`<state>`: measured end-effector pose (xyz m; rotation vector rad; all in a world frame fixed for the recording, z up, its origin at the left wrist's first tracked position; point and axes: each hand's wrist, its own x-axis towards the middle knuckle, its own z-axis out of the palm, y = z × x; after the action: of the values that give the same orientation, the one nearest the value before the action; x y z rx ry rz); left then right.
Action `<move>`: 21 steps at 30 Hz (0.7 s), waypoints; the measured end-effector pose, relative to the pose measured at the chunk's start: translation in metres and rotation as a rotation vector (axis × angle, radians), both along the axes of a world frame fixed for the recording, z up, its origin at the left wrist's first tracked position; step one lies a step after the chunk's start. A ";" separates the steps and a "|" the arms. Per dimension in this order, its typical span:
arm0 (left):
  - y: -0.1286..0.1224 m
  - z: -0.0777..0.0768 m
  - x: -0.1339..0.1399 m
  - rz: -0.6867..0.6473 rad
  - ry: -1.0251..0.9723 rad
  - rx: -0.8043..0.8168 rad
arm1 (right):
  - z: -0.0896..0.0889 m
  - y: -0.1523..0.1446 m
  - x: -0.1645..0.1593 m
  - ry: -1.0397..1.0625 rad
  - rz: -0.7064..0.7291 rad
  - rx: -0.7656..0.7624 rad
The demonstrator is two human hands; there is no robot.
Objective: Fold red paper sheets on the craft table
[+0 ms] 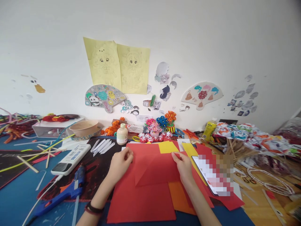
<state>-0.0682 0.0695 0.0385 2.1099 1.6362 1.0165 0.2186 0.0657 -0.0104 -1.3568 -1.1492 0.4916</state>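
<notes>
My left hand (121, 164) is closed, fingertips curled together over the left edge of a large red paper sheet (141, 205). Whether it pinches anything is hidden. My right hand (183, 164) pinches the right side of a smaller red paper piece (157, 171) between thumb and fingers. This piece lies over the large sheet, and a slanting edge or crease shows at its left. Yellow paper (167, 147) sticks out behind it, and orange paper (180, 197) shows below my right wrist. A phone (205, 175) with a lit, partly blurred screen rests right of that hand.
Left lie a blue glue gun (63, 194), a white power strip (71, 159) and white paper strips (102, 147). Behind the paper stand a cream bottle (122, 134) and beaded flowers (162, 123). Wrapped sticks (254, 136) and a coiled cord (270, 182) are at right.
</notes>
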 end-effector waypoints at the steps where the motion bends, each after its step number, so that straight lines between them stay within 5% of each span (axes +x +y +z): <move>1: -0.001 0.000 0.001 0.019 0.017 0.029 | 0.000 0.000 -0.001 0.009 0.018 -0.022; 8: -0.011 -0.002 0.017 0.020 0.387 0.387 | 0.003 -0.004 -0.010 0.082 0.117 -0.094; 14: -0.015 -0.013 0.029 -0.074 0.487 0.377 | 0.010 -0.007 -0.018 0.113 0.271 -0.093; 21: -0.015 -0.015 0.032 -0.191 0.479 0.205 | 0.020 -0.019 -0.036 -0.672 0.182 0.156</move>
<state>-0.0365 0.0549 0.0232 2.7518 1.5266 0.6761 0.1826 0.0469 0.0095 -1.3197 -1.8284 0.0555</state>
